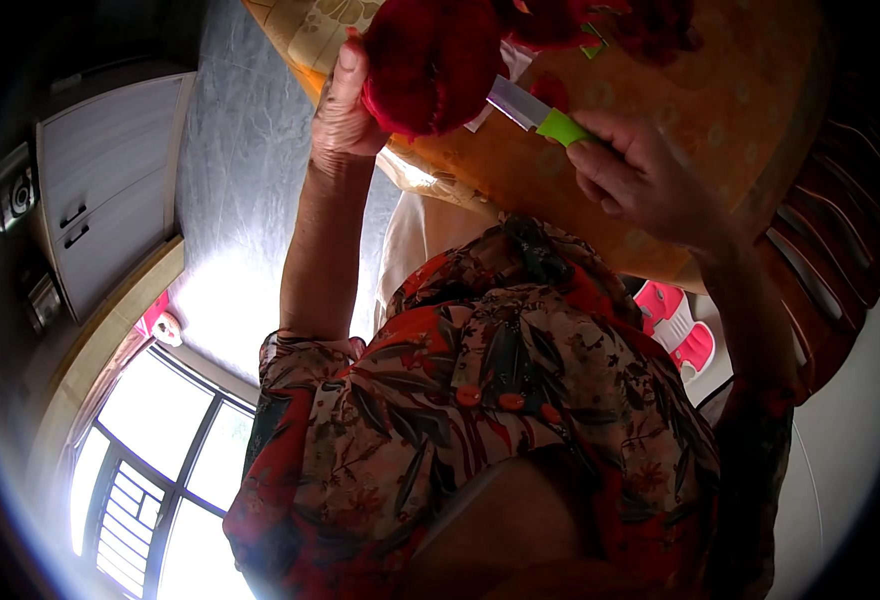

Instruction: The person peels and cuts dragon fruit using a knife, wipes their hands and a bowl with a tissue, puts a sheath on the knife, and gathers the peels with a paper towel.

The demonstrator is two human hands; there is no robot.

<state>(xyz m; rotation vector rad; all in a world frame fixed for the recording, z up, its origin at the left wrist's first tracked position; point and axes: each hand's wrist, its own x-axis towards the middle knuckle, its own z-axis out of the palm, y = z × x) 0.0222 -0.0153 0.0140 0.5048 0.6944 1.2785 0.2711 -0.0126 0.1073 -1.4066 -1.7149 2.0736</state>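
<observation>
My left hand (348, 105) is closed around the side of a deep red, fuzzy, rounded object (430, 70) with a dark crease down its middle. I cannot tell its exact kind. My right hand (630, 170) grips a knife (562, 128) by its bright green handle. The blade points up and left, its tip close to the red object's right edge; whether they touch is unclear. More red fuzzy pieces (650, 30) lie beyond on the table, with a small green item (595, 42) among them. A pale sheet, partly hidden, shows behind the blade.
The table has an orange-brown patterned cloth (700, 130). A slatted wooden chair (825, 240) stands at the right. Pink-and-white slippers (675, 325) are on the floor below. Off to the left are a grey cabinet (110, 190) and a bright window (160, 470).
</observation>
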